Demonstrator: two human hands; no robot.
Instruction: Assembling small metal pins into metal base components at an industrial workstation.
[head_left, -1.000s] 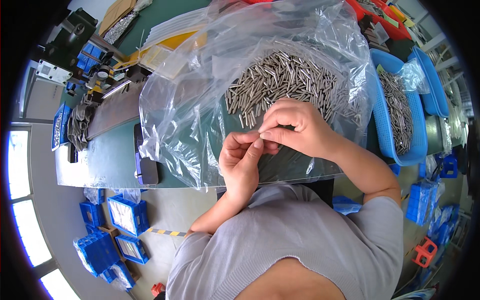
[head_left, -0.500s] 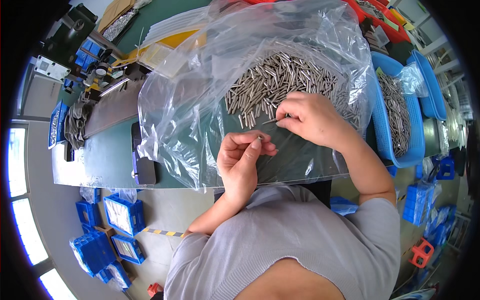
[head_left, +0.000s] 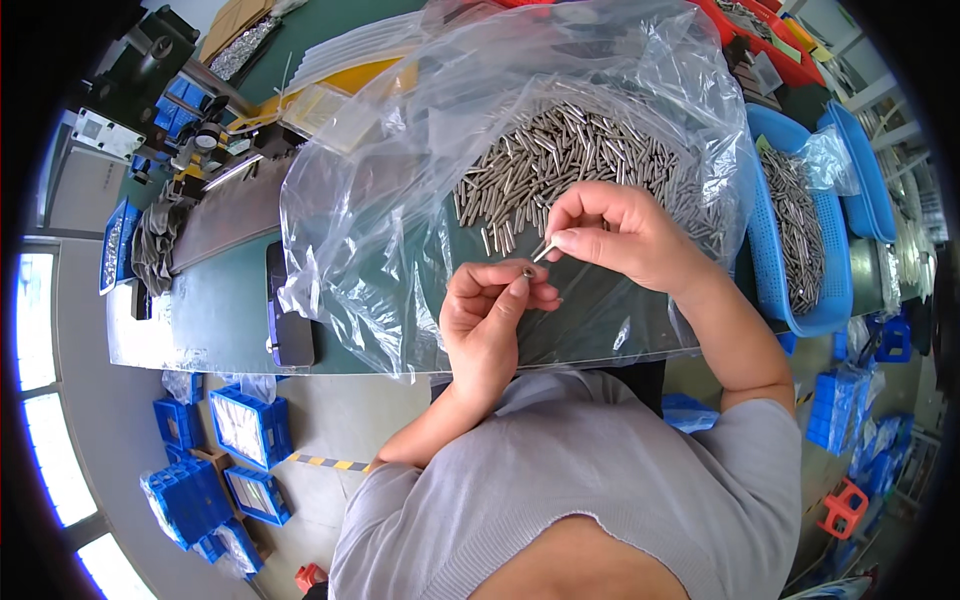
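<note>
My left hand (head_left: 490,315) pinches a small dark ring-like part (head_left: 527,271) between thumb and fingertips, just in front of me. My right hand (head_left: 625,235) holds a thin metal pin (head_left: 545,250) by its far end, its tip pointing at the small part and almost touching it. Both hands hover over an open clear plastic bag (head_left: 400,190) spread on the green table (head_left: 215,310). A heap of several identical metal pins (head_left: 560,150) lies in the bag just beyond my right hand.
A blue basket (head_left: 775,250) with more pins stands at the right, another blue tray (head_left: 860,170) behind it. A dark phone (head_left: 288,310) lies at the table's near edge on the left. Blue crates (head_left: 245,425) sit on the floor below.
My right hand went out to the pin heap and came back with a pin toward my left hand. The left hand stayed nearly in place.
</note>
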